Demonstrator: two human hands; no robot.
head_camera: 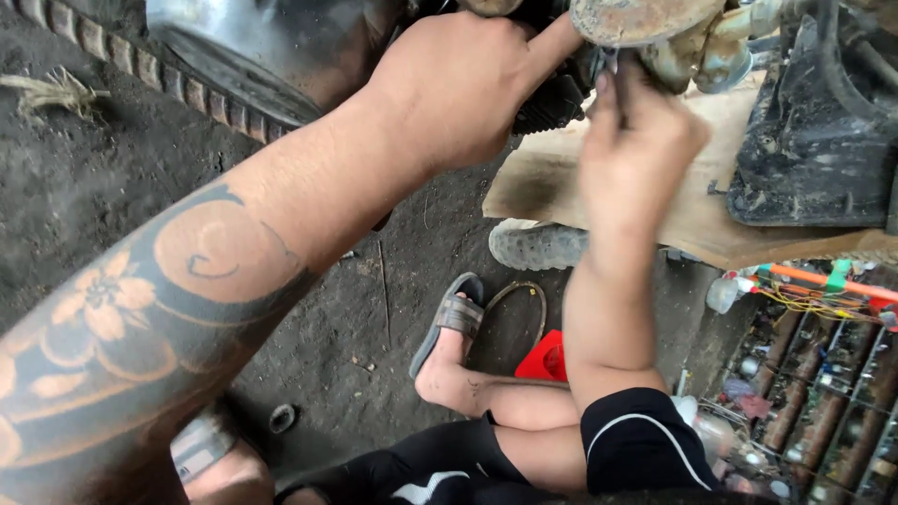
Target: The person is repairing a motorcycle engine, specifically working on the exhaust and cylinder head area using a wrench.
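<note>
Rusty metal, a round part point(645, 19) above the plank point(711, 178), was where we worked. Our left hand point(458, 84) closed its grip beside it; our right hand point(636, 140) pinched a thin tool, blurred. We judged the job midway, nothing removed yet.

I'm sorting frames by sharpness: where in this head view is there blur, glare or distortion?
Head view: the right hand is smeared by motion blur; the left hand and tattooed forearm are fairly sharp; soft daylight, no hard shadows; a bright sheen on the metal fender; the wide lens stretches the forearm near the edge.
</note>
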